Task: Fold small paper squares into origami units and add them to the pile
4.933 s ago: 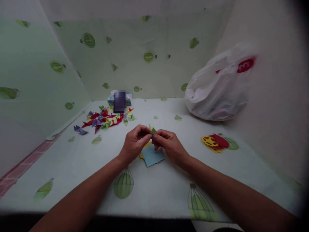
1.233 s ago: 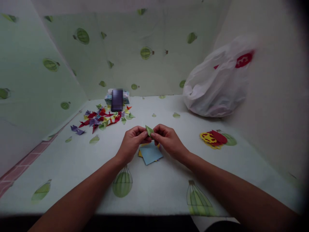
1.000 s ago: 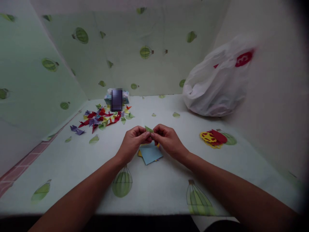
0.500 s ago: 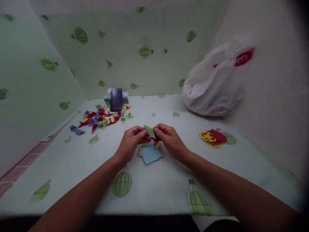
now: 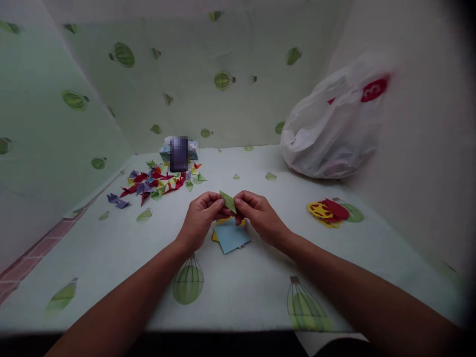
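Note:
A small piece of folded green paper [image 5: 228,202] is pinched between my two hands, in the middle of the view. My left hand [image 5: 202,215] grips its left side with thumb and fingers. On its right side, my right hand [image 5: 260,213] holds it between thumb and curled fingers. The paper's lower edge is partly hidden by my fingertips. Just below my hands, a stack of square paper sheets [image 5: 232,238] lies on the table, light blue on top with yellow and purple edges peeking out.
Many folded paper cranes [image 5: 156,181] in several colours are heaped at the back left, before a tissue box [image 5: 194,148] and a blurred dark object [image 5: 179,154]. A white plastic bag [image 5: 330,129] stands back right. Yellow and red cut-outs [image 5: 327,212] lie on the right.
The green paper has tilted slightly and shifted a little to the left along with my fingers. Both hands keep hold of it, and the rest looks the same.

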The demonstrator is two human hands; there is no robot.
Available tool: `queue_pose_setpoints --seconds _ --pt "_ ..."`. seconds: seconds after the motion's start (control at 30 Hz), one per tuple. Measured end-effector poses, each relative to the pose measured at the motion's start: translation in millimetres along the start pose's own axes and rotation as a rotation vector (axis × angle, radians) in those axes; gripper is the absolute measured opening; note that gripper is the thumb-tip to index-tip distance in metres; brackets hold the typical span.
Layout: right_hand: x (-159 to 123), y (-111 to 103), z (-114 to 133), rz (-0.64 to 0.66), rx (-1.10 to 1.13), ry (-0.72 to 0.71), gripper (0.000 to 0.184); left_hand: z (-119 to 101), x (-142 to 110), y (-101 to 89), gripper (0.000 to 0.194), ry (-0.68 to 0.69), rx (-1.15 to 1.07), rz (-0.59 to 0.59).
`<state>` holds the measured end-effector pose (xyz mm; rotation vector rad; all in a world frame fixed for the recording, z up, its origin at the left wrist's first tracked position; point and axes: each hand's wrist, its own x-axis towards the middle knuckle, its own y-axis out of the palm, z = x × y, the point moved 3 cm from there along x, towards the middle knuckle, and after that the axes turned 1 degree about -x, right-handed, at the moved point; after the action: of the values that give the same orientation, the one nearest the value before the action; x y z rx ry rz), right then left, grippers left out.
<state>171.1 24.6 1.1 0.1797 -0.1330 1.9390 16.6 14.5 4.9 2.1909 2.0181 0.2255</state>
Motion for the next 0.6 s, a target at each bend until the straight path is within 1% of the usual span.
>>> queue_pose_setpoints --seconds 0.13,0.23,0.33,0.4,0.5,0.6 --pt "0.5 -0.2 2.9 -0.032 -0.074 -0.013 0.019 -1.0 -0.1 1.0 0.025 0.006 0.025 0.014" --pt "0.7 -1.4 4.8 -0.076 -0.165 -0.046 0.010 -3.1 -0.7 1.6 0.022 0.073 0.073 0.039" --pt "0.5 -3.3 4.5 -0.115 -0.181 -0.081 0.003 -4.5 -1.7 1.9 0.016 0.130 0.093 0.051" --pt "0.1 -5.4 3.5 -0.153 -0.166 -0.115 0.005 -3.5 -2.3 2.2 0.013 0.108 0.062 0.063" --pt "-1.2 -8.3 3.6 -0.215 -0.196 -0.196 0.013 -0.3 -2.9 3.9 0.014 0.023 -0.032 0.103" --pt "-2.8 -7.3 5.8 -0.216 -0.260 -0.256 0.012 1.2 -2.8 5.5 0.017 -0.006 -0.073 0.117"
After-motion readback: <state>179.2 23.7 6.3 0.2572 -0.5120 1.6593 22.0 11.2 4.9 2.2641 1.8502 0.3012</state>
